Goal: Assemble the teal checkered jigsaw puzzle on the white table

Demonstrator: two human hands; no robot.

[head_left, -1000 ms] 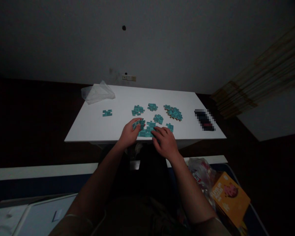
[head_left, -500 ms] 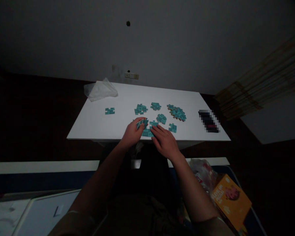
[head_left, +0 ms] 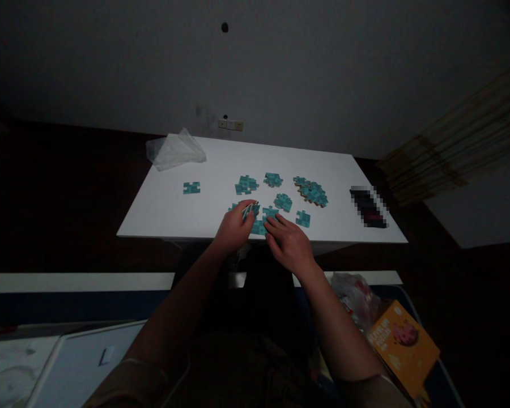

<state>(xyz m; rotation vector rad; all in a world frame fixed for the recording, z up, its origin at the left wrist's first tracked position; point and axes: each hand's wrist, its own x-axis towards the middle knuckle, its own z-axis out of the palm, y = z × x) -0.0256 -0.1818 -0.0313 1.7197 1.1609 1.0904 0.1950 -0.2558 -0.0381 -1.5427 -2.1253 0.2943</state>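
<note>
Currently, the left hand (head_left: pixel 237 226) grips several puzzle pieces (head_left: pixel 251 211) between thumb and fingers, above the near edge of the white table (head_left: pixel 153 215). The right hand (head_left: pixel 289 242) lies palm down, its fingers slightly spread, with the fingertips on the joined pieces (head_left: pixel 270 212) beside the left hand. One loose piece (head_left: pixel 303 219) lies just right of the right hand. The large pile (head_left: pixel 313 192) lies farther back on the table.

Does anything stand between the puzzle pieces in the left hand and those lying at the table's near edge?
Nothing visible stands between the held pieces in the left hand and the near-edge pieces. The right hand partly covers the latter, from the right.
</note>
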